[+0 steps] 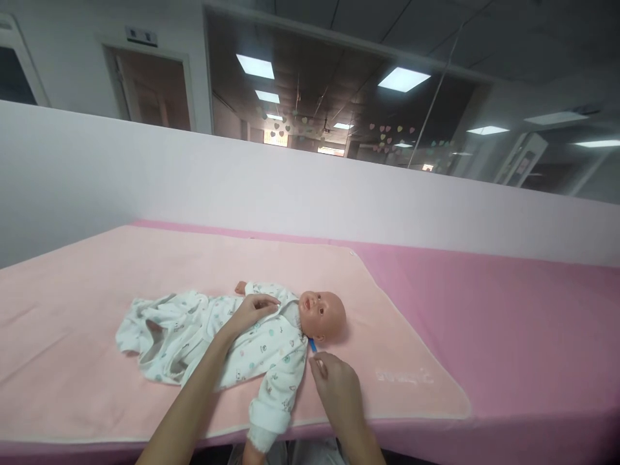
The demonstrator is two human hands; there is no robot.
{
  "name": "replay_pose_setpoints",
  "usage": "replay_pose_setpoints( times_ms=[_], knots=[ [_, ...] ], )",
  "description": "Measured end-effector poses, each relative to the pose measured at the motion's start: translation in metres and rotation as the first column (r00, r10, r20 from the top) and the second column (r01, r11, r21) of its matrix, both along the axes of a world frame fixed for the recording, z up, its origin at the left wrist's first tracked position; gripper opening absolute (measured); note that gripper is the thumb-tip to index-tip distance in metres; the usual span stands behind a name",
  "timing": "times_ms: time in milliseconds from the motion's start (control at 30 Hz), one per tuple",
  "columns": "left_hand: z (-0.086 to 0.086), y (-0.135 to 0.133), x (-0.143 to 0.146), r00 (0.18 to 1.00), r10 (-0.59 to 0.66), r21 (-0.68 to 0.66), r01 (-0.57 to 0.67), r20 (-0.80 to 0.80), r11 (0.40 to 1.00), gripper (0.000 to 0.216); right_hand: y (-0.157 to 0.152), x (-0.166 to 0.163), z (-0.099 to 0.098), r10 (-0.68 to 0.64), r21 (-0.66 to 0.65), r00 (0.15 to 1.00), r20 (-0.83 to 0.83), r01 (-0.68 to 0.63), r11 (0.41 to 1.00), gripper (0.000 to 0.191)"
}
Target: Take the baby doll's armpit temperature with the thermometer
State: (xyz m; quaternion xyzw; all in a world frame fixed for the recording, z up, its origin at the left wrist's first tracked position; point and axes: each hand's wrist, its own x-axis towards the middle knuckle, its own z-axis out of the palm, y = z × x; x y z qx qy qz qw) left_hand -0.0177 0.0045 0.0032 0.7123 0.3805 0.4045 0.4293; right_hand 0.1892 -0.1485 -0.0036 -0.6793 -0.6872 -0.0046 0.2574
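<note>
A baby doll [323,314] lies on its back, head to the right, dressed in a white printed baby romper [252,355]. My left hand [254,311] rests on the doll's chest, its fingers closed at the romper's front edge near the collar. By the doll's neck, on the near side, a short blue strip [312,345] sticks out. My right hand [336,381] is just below this strip, fingertips drawn together; whether they grip its end is not clear. One doll arm stretches toward me, over the table's near edge. The romper's leg part lies loose and rumpled on the left.
A peach blanket [72,278] with a pale border is under the doll, on a pink table cover [484,310]. Behind stands a low white wall [290,181], with a large window [329,84] above and a doorway [152,87] at left.
</note>
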Motion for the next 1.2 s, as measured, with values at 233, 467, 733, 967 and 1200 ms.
replay_pose_setpoints(
  times_ms=[233,467,733,967,1200],
  knots=[
    [-0.006,0.005,0.004,0.999,-0.038,-0.003,0.038,0.02,0.999,0.033,0.075,-0.054,0.034,0.196,0.066,0.98,0.026,-0.197,0.978,0.017],
    [-0.003,0.002,0.004,1.0,0.011,-0.023,-0.011,0.016,1.0,0.032,0.094,-0.053,0.03,0.405,0.092,0.912,-0.062,-0.399,0.912,0.049],
    [0.006,-0.003,0.002,0.999,-0.026,-0.05,0.025,-0.027,0.998,0.02,0.106,-0.035,0.042,0.529,0.056,0.845,0.082,-0.534,0.844,0.044],
    [0.008,-0.003,-0.001,0.999,-0.048,-0.048,0.047,-0.012,0.998,0.021,0.113,-0.037,0.039,0.55,0.082,0.826,0.126,-0.561,0.824,0.033],
    [0.014,-0.012,-0.003,0.998,-0.037,-0.037,0.035,-0.042,0.999,0.03,0.105,-0.046,0.022,0.464,0.166,0.87,0.167,-0.488,0.857,0.032]
  ],
)
